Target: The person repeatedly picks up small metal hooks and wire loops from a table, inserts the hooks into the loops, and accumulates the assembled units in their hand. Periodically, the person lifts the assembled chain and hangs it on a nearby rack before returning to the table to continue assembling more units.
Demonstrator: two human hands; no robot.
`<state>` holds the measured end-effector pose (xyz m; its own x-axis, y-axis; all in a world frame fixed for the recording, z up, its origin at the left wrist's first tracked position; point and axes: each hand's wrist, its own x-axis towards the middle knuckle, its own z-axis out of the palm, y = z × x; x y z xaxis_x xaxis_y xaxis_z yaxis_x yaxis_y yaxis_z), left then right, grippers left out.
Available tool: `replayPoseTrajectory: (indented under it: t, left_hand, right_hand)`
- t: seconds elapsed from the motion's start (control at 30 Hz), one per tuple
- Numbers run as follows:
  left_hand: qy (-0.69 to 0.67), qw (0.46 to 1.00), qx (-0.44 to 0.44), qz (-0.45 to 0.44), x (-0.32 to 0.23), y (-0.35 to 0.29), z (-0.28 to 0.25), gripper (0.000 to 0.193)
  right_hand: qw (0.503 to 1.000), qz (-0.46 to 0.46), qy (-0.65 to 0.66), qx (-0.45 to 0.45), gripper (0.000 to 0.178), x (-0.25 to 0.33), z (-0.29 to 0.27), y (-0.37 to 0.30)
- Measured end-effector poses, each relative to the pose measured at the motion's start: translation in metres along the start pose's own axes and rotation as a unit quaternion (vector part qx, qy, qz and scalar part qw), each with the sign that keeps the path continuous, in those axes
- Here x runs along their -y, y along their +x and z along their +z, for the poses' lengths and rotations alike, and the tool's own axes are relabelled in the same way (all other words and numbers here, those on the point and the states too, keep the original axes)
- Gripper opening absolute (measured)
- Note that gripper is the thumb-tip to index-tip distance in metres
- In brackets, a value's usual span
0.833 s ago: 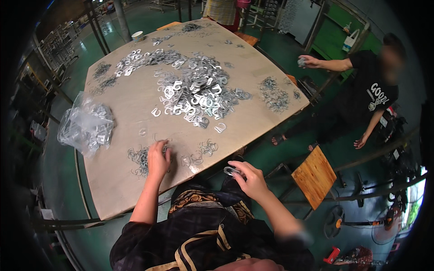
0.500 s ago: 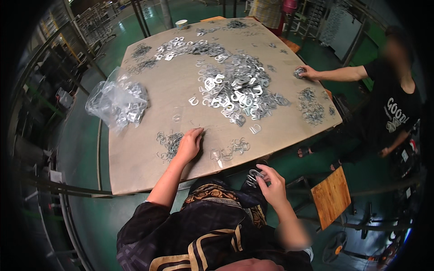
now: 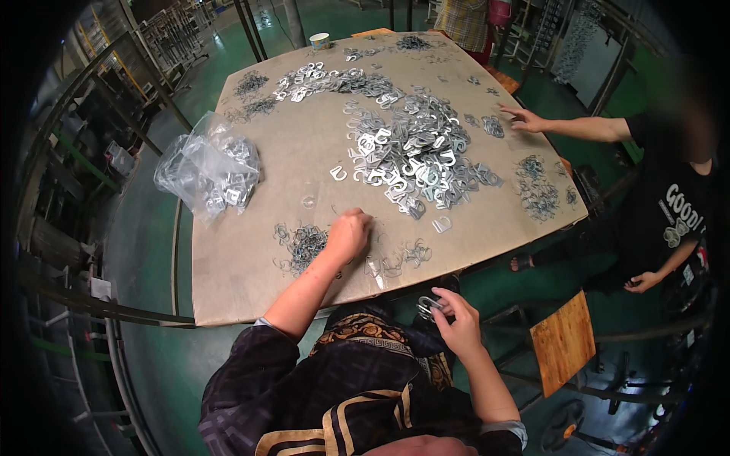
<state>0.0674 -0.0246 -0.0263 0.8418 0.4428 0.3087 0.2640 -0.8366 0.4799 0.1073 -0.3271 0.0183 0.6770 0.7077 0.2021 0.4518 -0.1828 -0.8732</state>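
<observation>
My left hand is over the near part of the table, fingers bent together and touching the surface. What its fingertips hold, if anything, is hidden. Left of it lies a heap of thin wire clips, and a looser scatter of wire clips lies to its right. Beyond the table's front edge, above my lap, my right hand pinches a few hook-shaped metal pieces between thumb and fingers. A large pile of flat, silvery hook-shaped pieces spreads over the middle of the table.
A clear plastic bag of metal pieces lies at the table's left edge. At right, a co-worker's hand reaches over the table near a small heap. A wooden stool stands right of me; a tub sits far back.
My left hand has shifted right, its fingers now drawn together. My right hand still holds the metal pieces. The co-worker's hand has let go of a small heap and opened.
</observation>
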Motion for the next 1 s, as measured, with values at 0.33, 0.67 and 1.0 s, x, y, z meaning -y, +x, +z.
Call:
replayPoseTrajectory:
  t: [0.33, 0.67, 1.0]
  left_hand:
    - [0.291, 0.938, 0.128, 0.142, 0.069, 0.024, -0.02, 0.01]
    - [0.092, 0.993, 0.063, 0.029, 0.023, 0.032, -0.019, 0.009]
    - [-0.574, 0.779, 0.252, -0.013, -0.105, -0.066, -0.006, 0.005]
  right_hand:
    - [1.0, 0.002, 0.013, -0.01, 0.04, -0.006, -0.001, 0.003]
    - [0.996, 0.034, 0.055, -0.055, 0.039, -0.018, 0.005, 0.005]
    - [0.995, 0.037, 0.068, -0.063, 0.044, -0.009, 0.011, 0.005]
